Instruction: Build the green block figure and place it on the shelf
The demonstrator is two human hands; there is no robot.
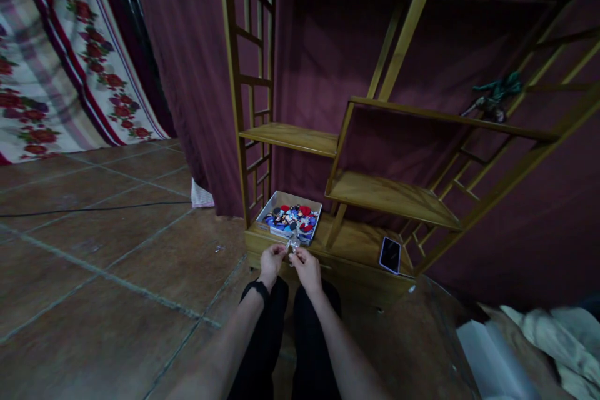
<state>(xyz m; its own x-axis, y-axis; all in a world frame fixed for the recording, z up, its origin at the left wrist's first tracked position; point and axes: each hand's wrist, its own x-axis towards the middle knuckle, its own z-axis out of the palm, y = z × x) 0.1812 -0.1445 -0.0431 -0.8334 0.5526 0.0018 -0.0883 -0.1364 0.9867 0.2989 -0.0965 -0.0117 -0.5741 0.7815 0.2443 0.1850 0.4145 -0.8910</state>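
Both hands meet just in front of a shallow white box (307,242) on the lowest shelf. My left hand (272,260) pinches one side of a small clear, shiny plastic wrapper (294,242). The fingers of my right hand (305,264) are closed on the other side of it. What the wrapper contains, if anything, is too small to tell. Inside the box lies a heap of small colourful figures (291,219) in red, blue, white and black, several of them overlapping.
A wooden shelf unit (389,200) rises ahead, with boards at several heights. A phone or tablet (390,255) lies on its low shelf at right. A figurine (497,97) stands higher up. A black cable (103,207) crosses the tiled floor. Pale cloth (553,337) lies at lower right.
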